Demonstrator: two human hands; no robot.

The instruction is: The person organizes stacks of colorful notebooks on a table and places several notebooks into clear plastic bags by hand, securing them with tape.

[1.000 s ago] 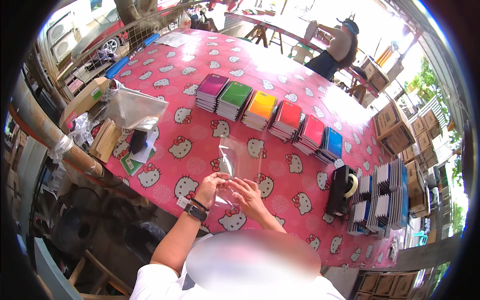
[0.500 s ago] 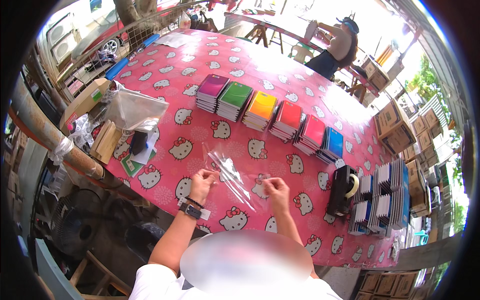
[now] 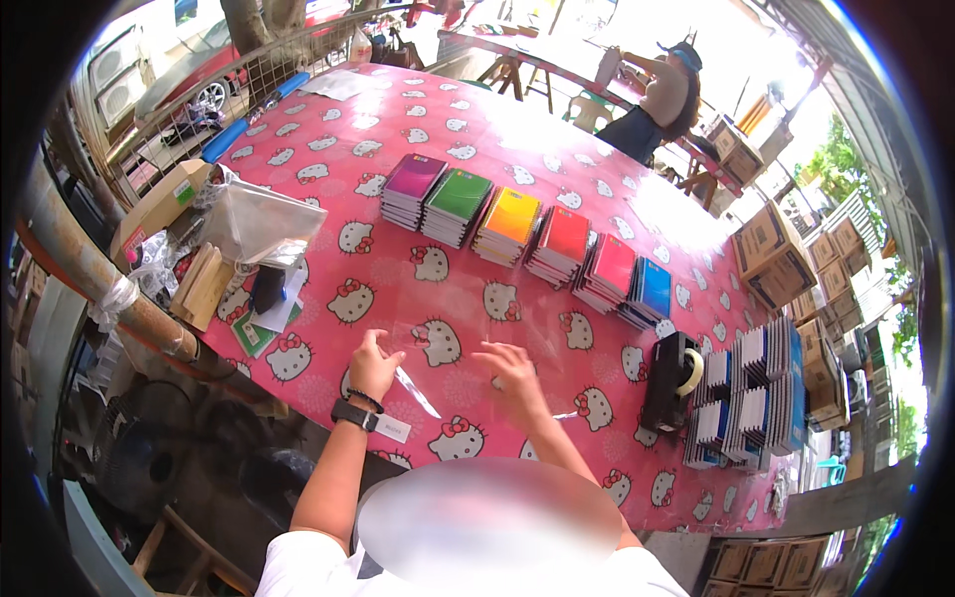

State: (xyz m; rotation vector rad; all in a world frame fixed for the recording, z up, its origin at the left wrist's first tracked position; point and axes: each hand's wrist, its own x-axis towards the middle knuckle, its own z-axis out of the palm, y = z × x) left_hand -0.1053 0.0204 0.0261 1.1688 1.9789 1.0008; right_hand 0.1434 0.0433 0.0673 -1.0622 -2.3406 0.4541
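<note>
From where I stand, the clear plastic film (image 3: pixel 460 370) lies on the near part of the pink tablecloth (image 3: pixel 557 383), under and between the person's two hands, so see-through that mostly its glints give it away. The left hand (image 3: pixel 372 368) is at its left side, fingers curled and thumb stretched out toward the right; whether they pinch the edge, I can't tell from here. The right hand (image 3: pixel 514 381) is over the other side with its fingers loosely spread — well parted, with nothing I can see gripped in them. A dark watch (image 3: pixel 355 415) circles the left wrist, and a small white slip (image 3: pixel 395 429) lies just beside it. Beyond the film runs a slanting row of notebook stacks (image 3: pixel 508 216), purple, green, yellow, red, a pinker red and blue (quite a cheerful line-up). Off to the right sits a black tape dispenser (image 3: pixel 665 386) with a pale roll, near more piles of blue notebooks (image 3: pixel 741 398). On the left are wooden pieces (image 3: pixel 202 286) and a clear plastic packet (image 3: pixel 261 221). Across the way, another person (image 3: pixel 657 99) is at a farther table (image 3: pixel 537 55).
</note>
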